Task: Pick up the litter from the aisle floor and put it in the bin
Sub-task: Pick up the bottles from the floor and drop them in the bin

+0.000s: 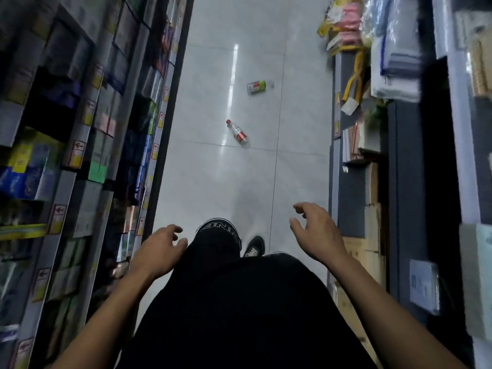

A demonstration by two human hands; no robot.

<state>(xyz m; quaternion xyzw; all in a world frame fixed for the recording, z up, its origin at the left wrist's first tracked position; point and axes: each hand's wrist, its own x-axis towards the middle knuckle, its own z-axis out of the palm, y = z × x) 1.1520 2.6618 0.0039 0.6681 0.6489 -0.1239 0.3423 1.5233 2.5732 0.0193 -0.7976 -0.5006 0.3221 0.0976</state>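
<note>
Two pieces of litter lie on the white tiled aisle floor (213,177) ahead of me. The nearer one is a clear plastic bottle with a red cap and red label (237,133), lying on its side. Farther off lies a second clear bottle with a green and red label (259,87), also on its side. My left hand (159,249) hangs low over my left leg, fingers loosely curled, holding nothing. My right hand (314,230) is raised a little at the right, fingers loosely bent, also empty. Both hands are well short of the bottles. No bin is in view.
Shelves of boxed goods (80,155) line the left side of the narrow aisle. Grey shelving with packets, cloths and cardboard boxes (372,129) lines the right. My black trousers and black shoes (255,247) fill the bottom centre.
</note>
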